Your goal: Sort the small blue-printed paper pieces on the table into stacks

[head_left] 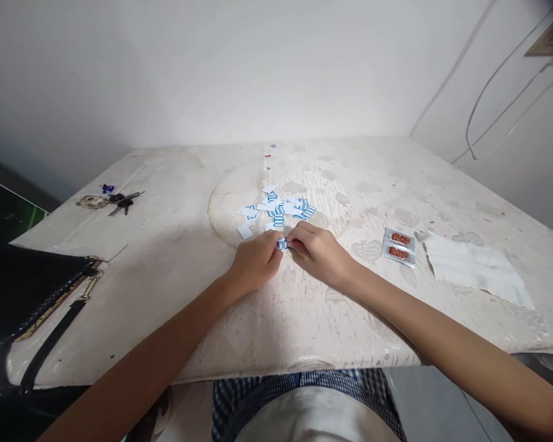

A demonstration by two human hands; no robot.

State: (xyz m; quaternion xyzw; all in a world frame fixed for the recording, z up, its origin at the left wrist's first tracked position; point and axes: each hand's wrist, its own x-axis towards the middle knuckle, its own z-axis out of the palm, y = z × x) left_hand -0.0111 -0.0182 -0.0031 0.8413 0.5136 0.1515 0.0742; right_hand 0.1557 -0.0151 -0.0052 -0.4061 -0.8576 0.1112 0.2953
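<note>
Close together at the middle of the table, my left hand (pixel 257 258) and my right hand (pixel 320 253) pinch a small white paper piece with blue printing (pixel 284 244) between their fingertips. The left fingers grip its left side, the right fingers its right side. Just beyond my hands lies a loose pile of similar small paper pieces (pixel 276 209), some showing blue outlined marks and others plain white. One blank white piece (pixel 245 232) rests at the near left of the pile. The exact print on the held piece is too small to read.
At the left are keys (pixel 122 200), a small blue item (pixel 107 188) and a black bag with a strap (pixel 37 288). A blister pack with two reddish-brown tablets (pixel 399 247) and a white cloth (pixel 477 267) lie at the right. Cables (pixel 472 132) hang by the wall.
</note>
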